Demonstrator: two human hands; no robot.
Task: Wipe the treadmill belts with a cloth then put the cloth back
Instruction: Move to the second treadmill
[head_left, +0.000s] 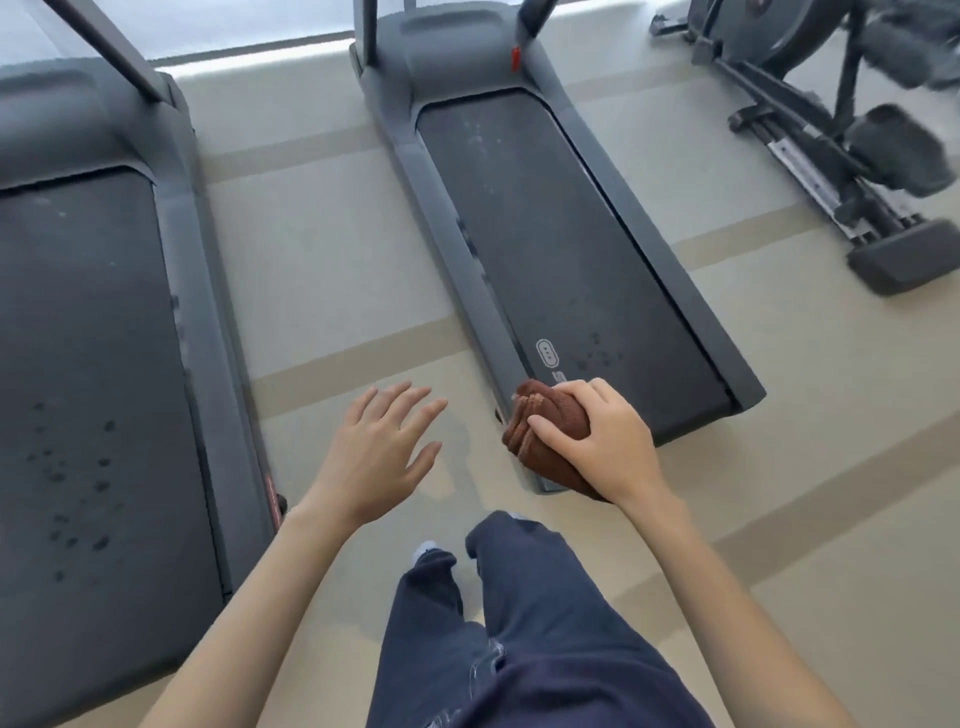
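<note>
Two grey treadmills lie side by side on a beige floor. The right treadmill's black belt (566, 249) runs away from me and shows pale smudges near its far end. The left treadmill's belt (88, 374) has dark spots on it. My right hand (602, 441) grips a folded brown cloth (540, 415) over the near left corner of the right treadmill; whether the cloth touches the deck I cannot tell. My left hand (379, 452) hovers above the floor between the two machines, fingers spread, holding nothing.
An elliptical trainer (852, 135) stands at the far right. My legs in dark trousers (519, 639) are on the floor strip between the treadmills. Handrail posts (109, 52) rise from the front of each machine.
</note>
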